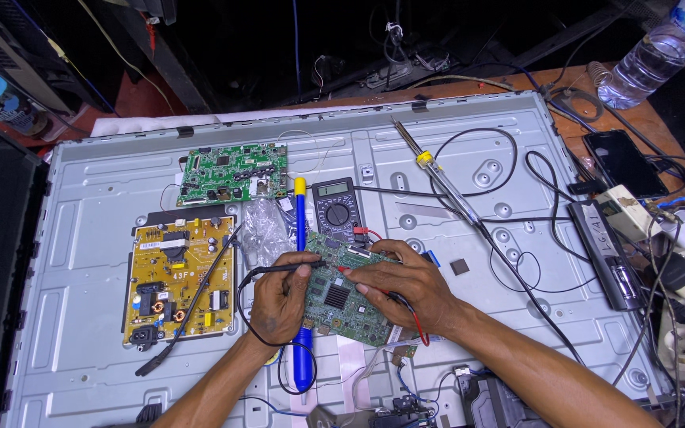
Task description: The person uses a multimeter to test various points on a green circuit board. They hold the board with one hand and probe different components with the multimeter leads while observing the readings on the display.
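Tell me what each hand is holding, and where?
The left hand holds a black probe along its shaft. The right hand holds a red probe, fingers resting on the green board.

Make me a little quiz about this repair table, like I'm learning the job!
1. True or false: the left hand holds a black probe.
2. What lies beside the multimeter? A) blue tool B) hammer C) scissors
3. Which board do both hands touch, the green board or the yellow board?

Key: 1 true. 2 A. 3 the green board; the right hand holds a red probe on it.
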